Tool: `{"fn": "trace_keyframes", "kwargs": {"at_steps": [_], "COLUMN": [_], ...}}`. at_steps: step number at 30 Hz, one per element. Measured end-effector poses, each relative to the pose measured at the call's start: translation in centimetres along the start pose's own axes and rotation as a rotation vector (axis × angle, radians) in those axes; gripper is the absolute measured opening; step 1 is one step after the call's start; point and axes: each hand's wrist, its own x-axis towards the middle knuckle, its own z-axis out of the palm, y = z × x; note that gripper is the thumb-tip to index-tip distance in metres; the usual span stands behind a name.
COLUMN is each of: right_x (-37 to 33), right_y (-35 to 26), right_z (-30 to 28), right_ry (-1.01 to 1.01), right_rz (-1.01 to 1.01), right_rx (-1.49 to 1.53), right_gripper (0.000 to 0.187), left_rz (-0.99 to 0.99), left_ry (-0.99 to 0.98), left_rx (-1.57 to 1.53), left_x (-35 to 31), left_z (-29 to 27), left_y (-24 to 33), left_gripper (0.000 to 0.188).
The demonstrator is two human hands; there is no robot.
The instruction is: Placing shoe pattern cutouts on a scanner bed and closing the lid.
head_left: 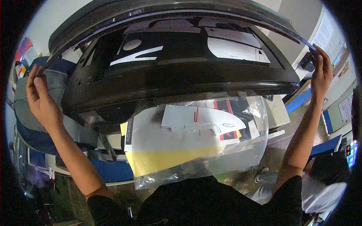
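Note:
A wide black lid (166,8) is raised over a large black machine (181,84). My left hand (43,100) pinches the lid's left corner between thumb and fingers. At the opposite corner my right hand (321,71) grips the lid's edge the same way. Under the lid, white cut paper pieces lie on a dark surface: a V-shaped piece (137,55) at left and a larger rounded piece (233,49) at right. In front of the machine, a clear plastic bag (260,113) holds white pattern pieces with a red paper clip (196,114) and a yellow sheet (166,161).
A grey and blue backpack (45,96) stands against the machine's left side. Someone in light clothing (324,196) is at the lower right, beside a dark chair or bag. Papers (323,32) hang on the right wall. A small black device (307,61) is near my right hand.

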Motion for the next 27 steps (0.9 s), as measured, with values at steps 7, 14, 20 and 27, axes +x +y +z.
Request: {"fn": "trace_keyframes", "kwargs": {"at_steps": [7, 14, 20, 27], "right_x": [-0.3, -1.4, -2.0, -2.3], "right_y": [-0.3, -1.1, -1.9, -2.0], "right_z": [-1.2, 0.2, 0.9, 1.1], "right_ry": [-0.015, 0.090, 0.162, 0.191], "right_rz": [0.011, -0.003, 0.122, 0.175], "right_rx": [-0.079, -0.014, 0.152, 0.253], "right_gripper": [0.029, 0.026, 0.028, 0.028], "left_rz": [-0.051, -0.154, -0.163, -0.147], "left_ry": [-0.013, 0.045, 0.053, 0.015], "left_rx": [-0.126, -0.249, -0.235, -0.249], "left_x": [-0.2, -0.9, -1.0, -1.2], "left_z": [0.1, 0.7, 0.1, 0.3], "left_y": [-0.7, -0.5, -0.4, -1.0], "left_gripper": [0.038, 0.040, 0.040, 0.041]}}
